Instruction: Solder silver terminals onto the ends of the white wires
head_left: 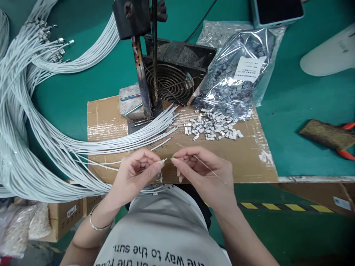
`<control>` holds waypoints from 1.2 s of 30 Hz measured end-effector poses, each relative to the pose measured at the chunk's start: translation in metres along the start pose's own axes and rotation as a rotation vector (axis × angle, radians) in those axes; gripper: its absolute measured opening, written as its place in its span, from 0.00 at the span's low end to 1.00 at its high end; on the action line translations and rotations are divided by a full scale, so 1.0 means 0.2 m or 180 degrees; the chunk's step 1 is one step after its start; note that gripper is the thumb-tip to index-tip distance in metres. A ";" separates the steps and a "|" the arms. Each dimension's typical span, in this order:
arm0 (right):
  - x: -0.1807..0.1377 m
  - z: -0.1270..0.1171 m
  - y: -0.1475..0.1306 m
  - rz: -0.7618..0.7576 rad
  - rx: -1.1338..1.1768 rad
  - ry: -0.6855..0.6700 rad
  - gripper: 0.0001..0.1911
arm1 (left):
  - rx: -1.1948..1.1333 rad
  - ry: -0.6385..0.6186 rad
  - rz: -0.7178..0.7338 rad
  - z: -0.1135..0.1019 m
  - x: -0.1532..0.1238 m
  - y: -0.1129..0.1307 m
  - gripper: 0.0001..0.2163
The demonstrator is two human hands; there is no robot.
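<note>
My left hand (140, 168) is closed, its thumb and forefinger pinching a white cable whose short tip (165, 160) sticks out toward the right. Opposite, a small gap away, my right hand (203, 170) has its thumb and forefinger pressed together. A thin strand of solder wire (212, 171) runs across its fingers and back over the hand. Whether anything small sits between the right fingertips is too fine to tell. Beyond both hands lies a bundle of white cables (133, 142) with bared ends, and a heap of small metal connectors (213, 125).
A soldering iron (142, 81) on a stand points down behind the cable ends, before a black fan (172, 81). A bag of connectors (235, 70), phone (277, 13), white bottle (330, 51) and red-handled tool (330, 135) lie around. Cardboard (249, 159) covers the front.
</note>
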State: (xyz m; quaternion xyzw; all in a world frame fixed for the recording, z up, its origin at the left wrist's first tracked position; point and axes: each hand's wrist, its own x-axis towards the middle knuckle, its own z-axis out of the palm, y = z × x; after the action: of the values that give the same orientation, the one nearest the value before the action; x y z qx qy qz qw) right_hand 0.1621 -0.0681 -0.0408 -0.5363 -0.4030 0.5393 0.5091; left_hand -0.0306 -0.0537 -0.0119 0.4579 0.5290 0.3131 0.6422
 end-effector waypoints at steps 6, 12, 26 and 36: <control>0.00 0.03 -0.03 -0.0214 0.0178 -0.0332 0.07 | -0.0153 0.0032 -0.0067 0.01 0.00 0.02 0.14; 0.00 0.04 -0.03 -0.0157 0.0311 -0.0349 0.08 | -0.0253 0.0000 -0.0173 -0.01 -0.02 0.01 0.15; -0.01 0.02 -0.04 -0.0584 -0.0164 -0.0390 0.10 | -0.0346 -0.0053 -0.0407 -0.01 -0.03 0.02 0.16; 0.02 -0.10 -0.03 -0.1762 -0.1343 -0.0274 0.16 | -0.0161 -0.0062 -0.0330 -0.02 -0.06 0.02 0.13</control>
State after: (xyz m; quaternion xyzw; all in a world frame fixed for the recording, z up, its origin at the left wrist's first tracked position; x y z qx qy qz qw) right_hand 0.1826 -0.0653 -0.0372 -0.4768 -0.6568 0.3078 0.4965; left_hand -0.0371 -0.0610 -0.0036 0.4165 0.5377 0.2882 0.6741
